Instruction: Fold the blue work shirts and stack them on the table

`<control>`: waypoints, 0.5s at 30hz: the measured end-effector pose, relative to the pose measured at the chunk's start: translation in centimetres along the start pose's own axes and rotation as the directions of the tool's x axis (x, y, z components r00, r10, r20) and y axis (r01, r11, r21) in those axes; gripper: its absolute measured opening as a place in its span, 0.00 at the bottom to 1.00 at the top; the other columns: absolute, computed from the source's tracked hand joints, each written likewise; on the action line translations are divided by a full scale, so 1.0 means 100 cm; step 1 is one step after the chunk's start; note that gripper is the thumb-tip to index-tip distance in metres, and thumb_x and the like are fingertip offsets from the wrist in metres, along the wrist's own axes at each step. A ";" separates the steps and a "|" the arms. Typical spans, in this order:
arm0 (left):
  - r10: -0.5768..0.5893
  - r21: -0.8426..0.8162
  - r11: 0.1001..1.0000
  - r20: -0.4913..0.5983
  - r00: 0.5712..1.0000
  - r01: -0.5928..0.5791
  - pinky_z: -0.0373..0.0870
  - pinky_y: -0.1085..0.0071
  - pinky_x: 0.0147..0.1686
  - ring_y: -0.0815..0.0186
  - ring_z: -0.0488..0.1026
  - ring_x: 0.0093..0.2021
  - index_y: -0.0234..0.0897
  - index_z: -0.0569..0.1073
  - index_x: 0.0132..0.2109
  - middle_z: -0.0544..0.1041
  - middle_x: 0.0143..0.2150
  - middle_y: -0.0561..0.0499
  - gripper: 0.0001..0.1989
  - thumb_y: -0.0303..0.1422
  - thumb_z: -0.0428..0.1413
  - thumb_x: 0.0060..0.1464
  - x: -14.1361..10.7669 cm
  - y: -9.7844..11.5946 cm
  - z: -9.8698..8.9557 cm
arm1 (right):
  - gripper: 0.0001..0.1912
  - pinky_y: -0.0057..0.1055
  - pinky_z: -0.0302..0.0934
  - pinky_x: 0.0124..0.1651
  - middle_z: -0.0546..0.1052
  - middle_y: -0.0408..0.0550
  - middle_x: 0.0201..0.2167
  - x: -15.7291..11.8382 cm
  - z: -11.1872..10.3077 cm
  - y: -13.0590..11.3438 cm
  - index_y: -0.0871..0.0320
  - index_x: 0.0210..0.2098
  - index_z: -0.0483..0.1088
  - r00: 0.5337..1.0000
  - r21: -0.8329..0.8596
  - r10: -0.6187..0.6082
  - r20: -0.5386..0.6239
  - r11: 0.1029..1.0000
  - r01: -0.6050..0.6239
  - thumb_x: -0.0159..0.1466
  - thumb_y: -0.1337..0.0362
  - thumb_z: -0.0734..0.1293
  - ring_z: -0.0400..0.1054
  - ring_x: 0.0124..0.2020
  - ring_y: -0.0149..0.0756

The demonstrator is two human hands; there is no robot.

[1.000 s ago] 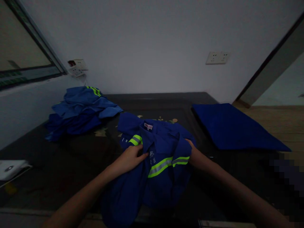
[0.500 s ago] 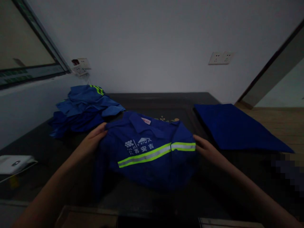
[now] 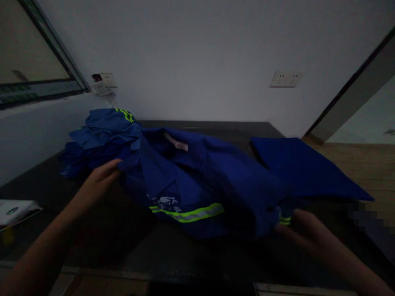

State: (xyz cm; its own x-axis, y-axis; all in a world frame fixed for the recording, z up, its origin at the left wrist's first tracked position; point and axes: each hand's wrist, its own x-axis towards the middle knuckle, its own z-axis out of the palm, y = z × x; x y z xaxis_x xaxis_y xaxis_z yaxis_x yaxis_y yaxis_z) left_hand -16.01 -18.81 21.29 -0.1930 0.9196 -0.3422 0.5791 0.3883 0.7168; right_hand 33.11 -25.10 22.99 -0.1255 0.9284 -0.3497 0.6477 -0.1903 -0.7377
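Observation:
A dark blue work jacket (image 3: 197, 172) with a collar, white print and a yellow-green and silver reflective stripe hangs spread between my two hands over the dark table. My left hand (image 3: 101, 176) pinches its shoulder side at the left. At the right, my right hand (image 3: 304, 230) grips the edge of the front, where a short bit of stripe shows beside the fingers. The jacket gapes open, with the inside of the neck and a pale label in sight. Its lower part is in shadow.
Crumpled blue garments (image 3: 105, 135) lie piled at the back left of the table (image 3: 182, 259). A flat blue folded cloth (image 3: 302, 168) lies on the right. At the left edge is a white device (image 3: 18, 211) with a cable. Wall sockets (image 3: 286, 79) are behind.
My right hand has moved right and down, drawing one front of the jacket open. My left hand has shifted slightly left. The neck opening now shows wider.

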 end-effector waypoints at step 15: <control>-0.310 -0.028 0.946 0.216 0.926 0.323 0.71 0.68 0.45 0.58 0.73 0.45 0.38 0.72 0.39 0.78 0.38 0.53 0.19 0.50 0.55 0.50 -0.025 -0.040 0.036 | 0.12 0.37 0.68 0.50 0.78 0.47 0.44 0.024 0.041 -0.028 0.48 0.44 0.76 0.938 -0.014 -0.221 0.267 0.972 0.234 0.63 0.62 0.64 0.72 0.46 0.40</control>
State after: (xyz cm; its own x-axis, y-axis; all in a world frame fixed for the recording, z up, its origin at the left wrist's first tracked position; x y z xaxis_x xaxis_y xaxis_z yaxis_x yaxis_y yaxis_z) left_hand -15.03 -22.89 17.13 -0.1870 0.7184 -0.6700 0.4633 0.6660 0.5847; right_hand 27.93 -23.64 21.81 -0.4616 0.8279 -0.3186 0.6110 0.0363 -0.7908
